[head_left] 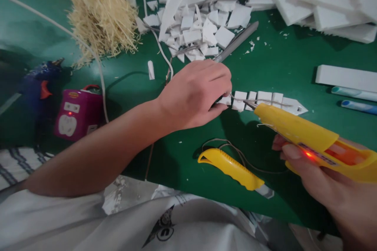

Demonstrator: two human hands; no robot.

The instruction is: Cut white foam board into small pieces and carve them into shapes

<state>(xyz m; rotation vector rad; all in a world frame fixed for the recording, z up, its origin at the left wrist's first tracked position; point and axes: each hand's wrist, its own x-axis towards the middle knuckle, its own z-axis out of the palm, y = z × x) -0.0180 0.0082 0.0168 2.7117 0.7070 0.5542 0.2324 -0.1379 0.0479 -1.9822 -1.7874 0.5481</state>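
On the green table lies a row of small white foam pieces, the right-hand one pointed with a small hole. A thin brown string runs along their tops. My left hand is closed in a pinch at the row's left end, where the string meets its fingertips. Those fingers partly cover the end foam piece. In my right hand is a yellow hot glue gun with a lit red light. Its metal nozzle points left, at the string and foam near the row's middle.
A yellow utility knife lies in front, blade out. Behind are foam scraps, a grey tube and foam sheets. Leftward sit pale straw, a purple power socket, a white cord and a blue glue gun.
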